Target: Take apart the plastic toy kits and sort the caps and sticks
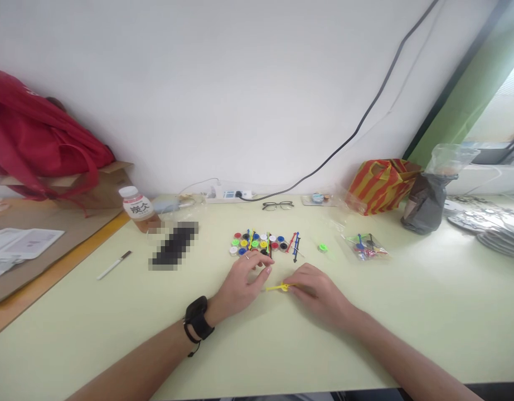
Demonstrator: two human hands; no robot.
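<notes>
My right hand (319, 292) pinches a yellow plastic spinner arrow (276, 288) close to its round middle, low over the table. The arrow's free end points left, below the fingertips of my left hand (245, 281). That hand has its fingers bent, with the thumb apart from the index finger and nothing visible between them. Just beyond it lies a cluster of round spinner bases (263, 244) in several colours, with a few arrows across them. Red and blue arrows (297, 248) lie at the cluster's right end. A lone green spinner base (323, 248) sits farther right.
A clear bag of arrow pieces (368, 248) lies to the right. Glasses (277, 206) and a power strip (227, 194) are along the wall. A drink bottle (137, 209), a marker (114, 265) and a pixelated dark object (173, 248) lie left; a striped bag (378, 186) stands back right.
</notes>
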